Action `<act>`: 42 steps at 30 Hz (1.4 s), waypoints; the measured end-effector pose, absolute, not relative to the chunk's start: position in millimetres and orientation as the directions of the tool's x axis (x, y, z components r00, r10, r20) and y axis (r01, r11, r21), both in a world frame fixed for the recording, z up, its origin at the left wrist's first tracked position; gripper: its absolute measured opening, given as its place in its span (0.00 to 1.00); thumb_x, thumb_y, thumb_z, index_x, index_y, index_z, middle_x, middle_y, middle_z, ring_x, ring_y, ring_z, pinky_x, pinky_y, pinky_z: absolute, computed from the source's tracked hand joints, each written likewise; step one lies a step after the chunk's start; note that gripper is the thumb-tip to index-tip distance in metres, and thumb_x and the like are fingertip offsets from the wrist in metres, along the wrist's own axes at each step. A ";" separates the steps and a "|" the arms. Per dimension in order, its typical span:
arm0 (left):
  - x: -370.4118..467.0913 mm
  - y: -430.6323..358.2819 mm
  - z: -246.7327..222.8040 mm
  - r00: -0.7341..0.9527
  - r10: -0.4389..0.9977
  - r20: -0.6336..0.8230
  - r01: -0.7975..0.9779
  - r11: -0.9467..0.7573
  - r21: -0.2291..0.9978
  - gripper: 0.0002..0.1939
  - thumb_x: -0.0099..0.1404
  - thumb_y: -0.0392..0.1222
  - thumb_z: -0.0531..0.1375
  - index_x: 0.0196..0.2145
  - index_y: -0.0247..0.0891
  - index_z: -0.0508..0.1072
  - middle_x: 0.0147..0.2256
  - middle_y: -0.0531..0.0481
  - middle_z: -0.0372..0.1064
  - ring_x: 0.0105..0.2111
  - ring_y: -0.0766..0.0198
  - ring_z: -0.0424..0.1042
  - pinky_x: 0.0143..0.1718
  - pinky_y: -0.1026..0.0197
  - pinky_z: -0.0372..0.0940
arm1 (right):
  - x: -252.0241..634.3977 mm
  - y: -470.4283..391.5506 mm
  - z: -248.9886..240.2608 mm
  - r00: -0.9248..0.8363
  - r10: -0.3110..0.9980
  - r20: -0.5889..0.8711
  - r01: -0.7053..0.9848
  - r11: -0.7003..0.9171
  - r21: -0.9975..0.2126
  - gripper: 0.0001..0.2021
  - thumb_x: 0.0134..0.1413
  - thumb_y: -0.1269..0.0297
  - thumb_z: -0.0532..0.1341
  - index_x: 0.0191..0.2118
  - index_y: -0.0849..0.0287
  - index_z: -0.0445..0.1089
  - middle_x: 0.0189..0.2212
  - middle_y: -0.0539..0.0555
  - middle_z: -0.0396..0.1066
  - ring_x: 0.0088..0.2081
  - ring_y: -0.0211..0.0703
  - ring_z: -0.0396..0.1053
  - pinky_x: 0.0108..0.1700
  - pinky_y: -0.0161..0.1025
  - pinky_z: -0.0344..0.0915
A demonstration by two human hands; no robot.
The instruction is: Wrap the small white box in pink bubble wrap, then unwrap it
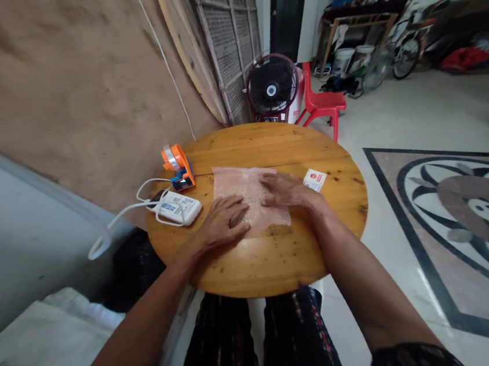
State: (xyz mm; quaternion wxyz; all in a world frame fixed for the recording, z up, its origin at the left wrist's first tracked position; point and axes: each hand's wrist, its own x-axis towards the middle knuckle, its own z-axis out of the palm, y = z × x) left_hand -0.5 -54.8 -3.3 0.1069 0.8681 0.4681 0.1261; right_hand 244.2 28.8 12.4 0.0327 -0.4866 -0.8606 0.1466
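A pinkish, see-through sheet that looks like bubble wrap [244, 178] lies flat on the round wooden table [262, 268]. My left hand [224, 220] rests on its left side, palm down with the fingers stretched out. On the right side of the sheet lies my right hand [283, 189], its fingers spread and pointing left. Neither hand grips anything. Close to my right wrist is a small white box [314, 179] with a red mark.
Left on the table are a white power bank [177, 207] with a looped cable and an orange tape dispenser [176, 164]. Beyond the table stand a fan [272, 90] and a red chair [323, 102]. A brown wall [85, 77] borders the left.
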 end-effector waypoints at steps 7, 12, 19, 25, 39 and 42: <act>2.4 -55.8 -6.6 0.512 0.840 0.179 0.781 -0.542 0.309 0.26 0.64 0.52 0.58 0.57 0.39 0.70 0.63 0.42 0.59 0.64 0.53 0.56 0.65 0.46 0.47 | 240.4 20.9 29.5 -0.535 0.841 -0.075 0.822 0.499 -0.273 0.31 0.57 0.54 0.61 0.64 0.59 0.60 0.66 0.61 0.55 0.66 0.57 0.54 0.65 0.50 0.52; 1.2 -55.1 -9.0 0.508 0.839 0.194 0.779 -0.544 0.311 0.26 0.64 0.53 0.57 0.56 0.40 0.70 0.63 0.43 0.59 0.64 0.52 0.56 0.65 0.46 0.47 | 237.1 0.6 64.2 -0.505 0.840 -0.200 0.863 0.497 -0.089 0.18 0.56 0.63 0.61 0.52 0.60 0.71 0.51 0.63 0.73 0.51 0.56 0.71 0.50 0.44 0.66; 0.1 -56.2 -9.3 0.488 0.854 0.179 0.771 -0.518 0.371 0.27 0.63 0.52 0.57 0.57 0.40 0.70 0.62 0.43 0.61 0.60 0.51 0.61 0.61 0.50 0.56 | 194.8 -37.9 58.4 -0.496 0.859 -0.125 0.863 0.504 0.039 0.15 0.61 0.67 0.53 0.46 0.65 0.74 0.43 0.68 0.76 0.45 0.56 0.75 0.45 0.43 0.66; 0.7 -56.9 -7.8 0.527 0.809 0.261 0.753 -0.587 0.298 0.23 0.61 0.50 0.58 0.52 0.40 0.73 0.61 0.44 0.62 0.62 0.51 0.58 0.65 0.48 0.48 | 200.4 -47.1 44.8 -0.625 0.779 -0.050 0.777 0.615 -0.134 0.19 0.61 0.62 0.54 0.56 0.60 0.67 0.55 0.62 0.69 0.55 0.54 0.67 0.54 0.45 0.62; 0.0 -62.4 0.6 0.469 0.883 0.006 0.759 -0.407 0.509 0.29 0.64 0.52 0.55 0.61 0.44 0.64 0.61 0.46 0.63 0.58 0.51 0.65 0.59 0.52 0.60 | 216.3 -38.4 48.3 -0.514 0.855 -0.061 0.853 0.503 -0.141 0.12 0.61 0.60 0.54 0.38 0.60 0.73 0.34 0.58 0.76 0.35 0.45 0.72 0.36 0.36 0.61; -0.8 -57.2 7.9 0.524 0.851 0.044 0.775 -0.497 0.389 0.29 0.63 0.54 0.57 0.59 0.42 0.66 0.65 0.43 0.56 0.63 0.47 0.57 0.63 0.45 0.53 | 208.9 -18.4 48.5 -0.421 0.907 -0.028 0.890 0.407 -0.207 0.12 0.61 0.61 0.54 0.39 0.61 0.72 0.35 0.58 0.76 0.35 0.44 0.72 0.35 0.35 0.60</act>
